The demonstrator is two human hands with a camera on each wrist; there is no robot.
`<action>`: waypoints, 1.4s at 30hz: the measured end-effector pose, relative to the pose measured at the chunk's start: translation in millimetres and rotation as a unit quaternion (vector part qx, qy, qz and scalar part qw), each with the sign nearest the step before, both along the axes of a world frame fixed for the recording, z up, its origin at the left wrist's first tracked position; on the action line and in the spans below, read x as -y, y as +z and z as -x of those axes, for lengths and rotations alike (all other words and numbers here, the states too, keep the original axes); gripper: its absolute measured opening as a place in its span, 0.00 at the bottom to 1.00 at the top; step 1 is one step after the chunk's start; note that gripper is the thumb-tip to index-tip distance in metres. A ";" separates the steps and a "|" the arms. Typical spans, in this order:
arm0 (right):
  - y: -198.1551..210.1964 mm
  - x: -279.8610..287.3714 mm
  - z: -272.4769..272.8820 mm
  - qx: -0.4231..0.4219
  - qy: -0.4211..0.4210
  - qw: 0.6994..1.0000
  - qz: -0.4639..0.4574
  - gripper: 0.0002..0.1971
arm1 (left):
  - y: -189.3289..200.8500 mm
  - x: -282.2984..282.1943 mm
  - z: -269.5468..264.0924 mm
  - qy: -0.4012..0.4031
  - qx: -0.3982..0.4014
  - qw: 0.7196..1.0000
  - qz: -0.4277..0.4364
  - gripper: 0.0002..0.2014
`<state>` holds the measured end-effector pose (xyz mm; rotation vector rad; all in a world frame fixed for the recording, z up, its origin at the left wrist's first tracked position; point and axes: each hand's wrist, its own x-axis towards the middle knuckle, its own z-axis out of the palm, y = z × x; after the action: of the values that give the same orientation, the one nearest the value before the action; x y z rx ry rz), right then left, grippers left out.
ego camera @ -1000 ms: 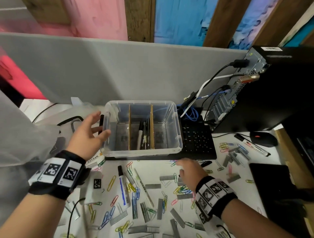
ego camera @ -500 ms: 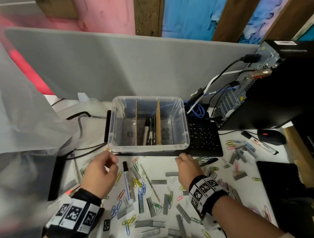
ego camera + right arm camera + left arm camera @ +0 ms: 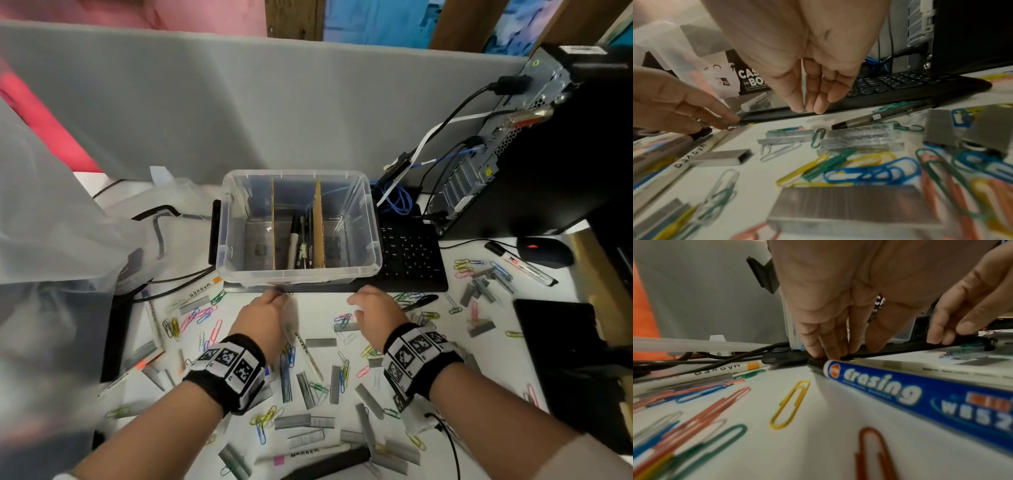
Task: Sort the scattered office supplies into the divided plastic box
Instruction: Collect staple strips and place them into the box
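Observation:
A clear plastic box (image 3: 298, 274) with two cardboard dividers stands at the back of the desk; several markers lie in its middle compartment. Coloured paper clips (image 3: 205, 313), staple strips (image 3: 320, 342) and markers are scattered in front of it. My left hand (image 3: 263, 313) is down on the desk just before the box, its straight fingertips (image 3: 828, 353) touching the black cap of a blue-and-white whiteboard marker (image 3: 910, 395). My right hand (image 3: 373, 310) hovers beside it with fingers (image 3: 809, 100) pointing down at the keyboard's front edge, holding nothing. A black pen (image 3: 879, 117) lies just right of it.
A black keyboard (image 3: 411, 253) runs under and right of the box, with a computer tower (image 3: 548, 154), cables and a mouse (image 3: 544, 251) beyond. A translucent plastic bag (image 3: 51, 222) fills the left side. A black pad (image 3: 555, 329) lies at the right edge.
My left hand has left the box's left side and come down to the desk in front of it, onto the whiteboard marker's cap. My right hand has stayed near the keyboard's front edge.

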<state>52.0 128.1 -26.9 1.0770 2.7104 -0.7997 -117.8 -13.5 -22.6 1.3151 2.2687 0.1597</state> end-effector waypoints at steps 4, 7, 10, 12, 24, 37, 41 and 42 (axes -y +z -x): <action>-4.3 4.4 10.4 0.051 0.061 0.997 -0.001 0.13 | 0.2 -0.4 -2.3 -0.006 -0.015 0.999 0.030 0.25; -9.0 6.1 14.0 0.080 0.076 0.994 -0.018 0.08 | 1.3 -1.0 -1.2 -0.021 -0.036 0.998 0.046 0.22; -9.3 8.4 15.9 0.095 0.068 0.993 -0.011 0.06 | 4.2 -3.8 2.6 -0.017 -0.027 0.998 0.059 0.21; -8.7 10.6 16.7 0.097 0.058 0.994 -0.003 0.06 | 6.1 -5.3 5.0 -0.005 -0.017 0.998 0.056 0.20; 19.6 22.0 -0.2 -0.037 -0.031 0.997 0.067 0.02 | 3.9 -11.5 10.0 -0.028 -0.016 0.996 0.085 0.23; 130.2 39.5 83.3 -0.258 0.069 0.963 0.039 0.02 | 7.1 -20.0 5.4 0.005 0.002 0.993 0.118 0.21; 123.9 27.9 116.5 -0.238 0.009 0.968 0.081 0.09 | 4.3 -19.9 7.9 0.010 0.010 0.990 0.141 0.22; 122.4 25.3 120.4 -0.232 0.005 0.969 0.084 0.10 | 4.2 -19.3 8.4 0.012 0.015 0.990 0.141 0.21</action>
<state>-68.4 102.8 95.5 0.9326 2.9295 -1.4089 -126.1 5.9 -18.3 1.1311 2.1870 -0.1298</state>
